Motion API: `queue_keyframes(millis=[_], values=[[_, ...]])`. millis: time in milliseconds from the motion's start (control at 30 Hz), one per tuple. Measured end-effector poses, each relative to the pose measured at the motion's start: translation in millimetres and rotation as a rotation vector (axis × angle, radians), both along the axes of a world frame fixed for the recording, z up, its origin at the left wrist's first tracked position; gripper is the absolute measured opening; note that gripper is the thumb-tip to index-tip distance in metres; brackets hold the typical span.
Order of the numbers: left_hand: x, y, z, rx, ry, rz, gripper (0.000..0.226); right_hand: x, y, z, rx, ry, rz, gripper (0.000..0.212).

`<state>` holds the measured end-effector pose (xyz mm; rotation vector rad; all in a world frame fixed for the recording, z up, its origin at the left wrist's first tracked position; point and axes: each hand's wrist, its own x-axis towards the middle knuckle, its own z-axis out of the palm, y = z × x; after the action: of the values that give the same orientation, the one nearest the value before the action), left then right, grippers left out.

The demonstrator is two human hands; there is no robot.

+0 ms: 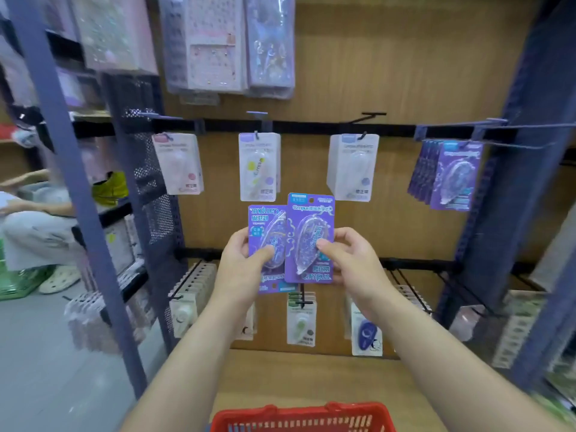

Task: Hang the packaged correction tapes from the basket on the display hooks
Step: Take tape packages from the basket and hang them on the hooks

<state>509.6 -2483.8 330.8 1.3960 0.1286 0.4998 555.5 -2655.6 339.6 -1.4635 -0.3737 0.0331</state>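
Fingers (265,252) of the L hand (241,263) pinch one purple pkg (265,222), upside down. R hand (349,260) pinches a second pkg (311,219), upright, hang hole (311,200) at top, overlapping the first. Both are held mid-air below the top rail (311,127), above the red basket (299,416). Matching purple stock (448,179) hangs at the rail's right end. Prob. best: take the upright pkg there first, line its hole w/ the hook (514,145), slide straight back. Flip the L one before hanging so print reads right way up.
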Motion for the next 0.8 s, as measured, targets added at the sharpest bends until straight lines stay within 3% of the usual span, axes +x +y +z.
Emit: queue_keyframes(millis=[233, 400, 533, 700, 800], values=[[42, -103, 33, 0.287, -0.024, -0.143, 0.031, 14, -138, 11, 0.148, -0.026, -0.305, 0.019], [91, -175, 60, 0.349, -0.007, -0.23, 0.032, 36, -215, 16, 0.159, -0.043, -0.448, 0.015], [115, -210, 73, 0.282, -0.01, -0.243, 0.034, 52, -248, 13, 0.19, 0.002, -0.461, 0.006], [117, -227, 67, 0.271, -0.054, -0.205, 0.069, 59, -257, -6, 0.285, 0.087, -0.443, 0.007], [110, -230, 61, 0.303, -0.053, -0.224, 0.058, 59, -254, -17, 0.37, 0.127, -0.379, 0.009]])
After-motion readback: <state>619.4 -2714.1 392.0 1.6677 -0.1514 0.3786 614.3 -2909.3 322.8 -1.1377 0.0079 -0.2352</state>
